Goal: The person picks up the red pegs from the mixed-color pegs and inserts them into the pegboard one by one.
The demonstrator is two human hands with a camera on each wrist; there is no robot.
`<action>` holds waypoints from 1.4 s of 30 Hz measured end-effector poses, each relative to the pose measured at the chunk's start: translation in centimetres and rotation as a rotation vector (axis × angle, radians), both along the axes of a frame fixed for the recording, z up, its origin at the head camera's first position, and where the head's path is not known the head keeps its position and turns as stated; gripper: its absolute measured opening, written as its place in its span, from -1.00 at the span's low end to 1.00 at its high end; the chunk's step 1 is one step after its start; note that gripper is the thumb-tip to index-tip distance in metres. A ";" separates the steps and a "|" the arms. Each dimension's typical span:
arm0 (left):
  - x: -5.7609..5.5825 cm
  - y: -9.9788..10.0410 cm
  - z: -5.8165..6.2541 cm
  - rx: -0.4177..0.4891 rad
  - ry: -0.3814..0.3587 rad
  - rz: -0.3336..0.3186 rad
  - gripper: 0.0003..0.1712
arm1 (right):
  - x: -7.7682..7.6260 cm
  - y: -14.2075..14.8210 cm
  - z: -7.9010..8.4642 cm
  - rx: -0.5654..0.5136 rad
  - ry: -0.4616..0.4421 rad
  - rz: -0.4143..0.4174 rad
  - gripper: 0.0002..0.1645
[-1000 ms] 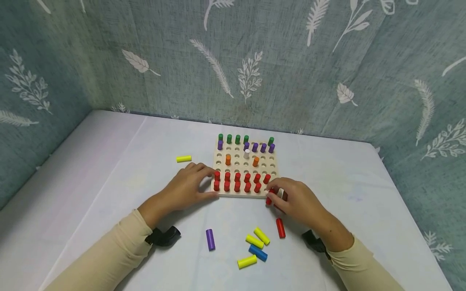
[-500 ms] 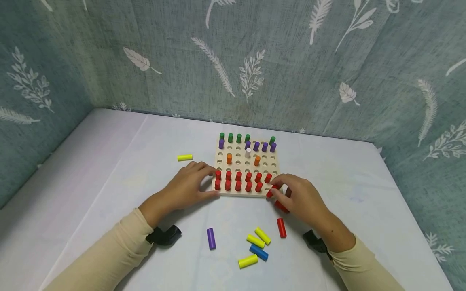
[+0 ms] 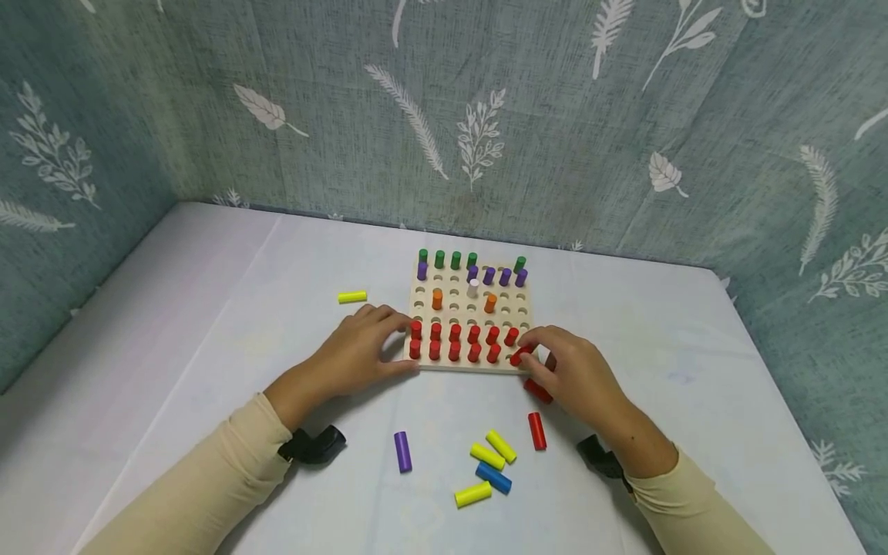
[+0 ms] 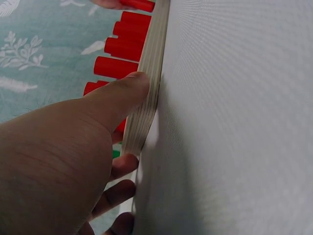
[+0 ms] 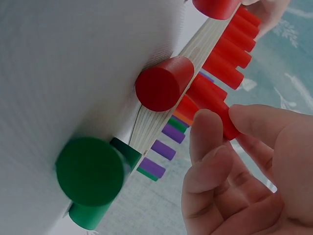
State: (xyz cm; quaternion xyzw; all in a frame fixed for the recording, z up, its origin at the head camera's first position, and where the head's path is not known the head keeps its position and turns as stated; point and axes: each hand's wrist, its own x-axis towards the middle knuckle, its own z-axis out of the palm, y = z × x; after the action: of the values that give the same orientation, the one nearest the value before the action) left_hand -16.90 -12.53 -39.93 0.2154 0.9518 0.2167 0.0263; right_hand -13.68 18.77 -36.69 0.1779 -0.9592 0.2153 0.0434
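A wooden pegboard (image 3: 458,368) lies on the table in the head view. My left hand (image 3: 357,351) holds its near left corner, thumb (image 4: 129,88) on the front edge and fingers at the left side. Between right thumb and fingers, my right hand (image 3: 572,374) pinches a red peg (image 5: 212,100) at the near right corner. This peg leans at the end of the front row; whether its lower end is inside a hole is hidden. Two rows of red pegs (image 3: 454,341) stand along the board's near side. Another red peg (image 3: 537,391) lies partly beneath the right hand.
Green (image 3: 455,260), purple (image 3: 489,276) and orange pegs (image 3: 437,299) and a white peg (image 3: 473,288) stand farther back. Loose on the table are yellow pegs (image 3: 473,494), a blue peg (image 3: 493,477), a purple peg (image 3: 403,452), a red peg (image 3: 537,431) and green pegs (image 5: 90,171).
My right hand has brought the pinched red peg from just off the board's front edge to the end of the front row. The left hand stays at the corner.
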 end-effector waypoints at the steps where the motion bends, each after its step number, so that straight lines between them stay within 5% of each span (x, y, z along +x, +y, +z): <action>1: 0.0 0.0 0.0 0.000 -0.004 0.000 -0.26 | 0.0 0.0 0.0 0.003 -0.002 -0.001 -0.70; 42: 0.0 0.1 0.5 -0.024 -0.028 0.016 -0.24 | 0.1 -0.3 0.2 0.013 0.022 0.012 -0.71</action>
State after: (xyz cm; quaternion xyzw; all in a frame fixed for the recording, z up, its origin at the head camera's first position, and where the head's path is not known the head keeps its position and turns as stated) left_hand -16.88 -12.48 -39.41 0.2045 0.9555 0.2086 0.0403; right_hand -13.61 18.50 -36.45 0.1862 -0.9590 0.2075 0.0515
